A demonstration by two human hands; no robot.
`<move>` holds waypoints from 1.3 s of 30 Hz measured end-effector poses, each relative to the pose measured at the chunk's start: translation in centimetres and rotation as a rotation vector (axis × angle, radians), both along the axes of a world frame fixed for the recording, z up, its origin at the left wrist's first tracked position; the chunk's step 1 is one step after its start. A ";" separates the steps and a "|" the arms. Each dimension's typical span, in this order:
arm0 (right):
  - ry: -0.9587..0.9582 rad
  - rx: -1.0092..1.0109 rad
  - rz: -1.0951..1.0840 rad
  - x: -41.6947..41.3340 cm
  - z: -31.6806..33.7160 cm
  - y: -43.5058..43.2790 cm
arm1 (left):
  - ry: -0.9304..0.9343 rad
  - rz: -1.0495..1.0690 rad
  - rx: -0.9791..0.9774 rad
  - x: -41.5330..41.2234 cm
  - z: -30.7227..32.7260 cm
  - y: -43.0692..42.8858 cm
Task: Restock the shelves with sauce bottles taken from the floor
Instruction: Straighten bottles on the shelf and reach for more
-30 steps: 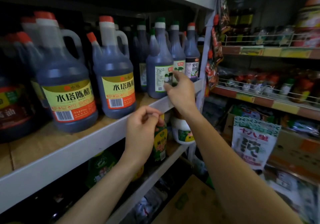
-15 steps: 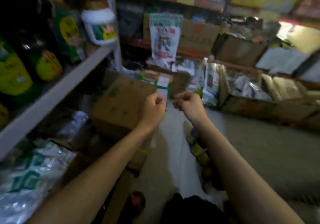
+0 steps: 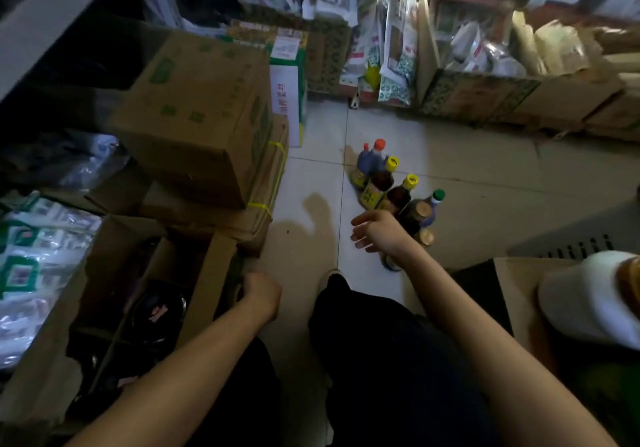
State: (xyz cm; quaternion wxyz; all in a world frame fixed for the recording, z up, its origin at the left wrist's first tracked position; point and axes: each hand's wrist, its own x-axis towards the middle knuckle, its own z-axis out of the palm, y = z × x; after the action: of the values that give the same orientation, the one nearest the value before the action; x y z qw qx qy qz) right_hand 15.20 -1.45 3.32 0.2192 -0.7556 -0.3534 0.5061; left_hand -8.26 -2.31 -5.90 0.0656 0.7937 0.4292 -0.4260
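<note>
Several sauce bottles [image 3: 403, 192] stand in a short row on the tiled floor [image 3: 485, 183]. The farthest is bluish with an orange cap [image 3: 379, 144]; then come two dark ones with yellow caps and one with a green cap [image 3: 438, 195]. My right hand [image 3: 377, 232] hovers over the near end of the row with its fingers spread, holding nothing and hiding part of the nearest bottles. My left hand [image 3: 261, 294] is lower, curled into a fist beside the flap of an open carton [image 3: 207, 291], with nothing seen in it.
Stacked cardboard cartons [image 3: 201, 117] stand left of the bottles, under a grey shelf edge [image 3: 52, 14]. The open carton holds dark bottles. More cartons with bagged goods [image 3: 485, 66] line the far side. A white-topped jar [image 3: 588, 301] sits on a box at the right.
My view has dropped from the shelf of vinegar jugs down to the floor. Both hands came down and apart; the right one opened and reached over the floor bottles.
</note>
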 end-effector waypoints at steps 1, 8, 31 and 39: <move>-0.014 -0.012 -0.006 0.3 -0.5 0.1 | 0.048 -0.048 -0.020 -0.3 -0.9 0.0; -0.051 -0.069 -0.021 0.9 -3.7 -0.4 | 0.064 -0.406 0.056 0.2 -3.0 1.4; 0.390 0.546 0.346 -3.5 14.4 1.7 | -1.095 0.105 0.069 2.9 32.7 13.1; 0.789 0.667 0.152 -6.6 22.3 4.4 | -2.002 0.854 -0.052 -1.1 31.0 5.7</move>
State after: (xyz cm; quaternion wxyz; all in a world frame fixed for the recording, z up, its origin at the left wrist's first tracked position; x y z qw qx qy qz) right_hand 8.56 2.93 25.61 0.5271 -0.3687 -0.4399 0.6267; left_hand -9.39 3.35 25.14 0.5448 0.5645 0.4126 0.4629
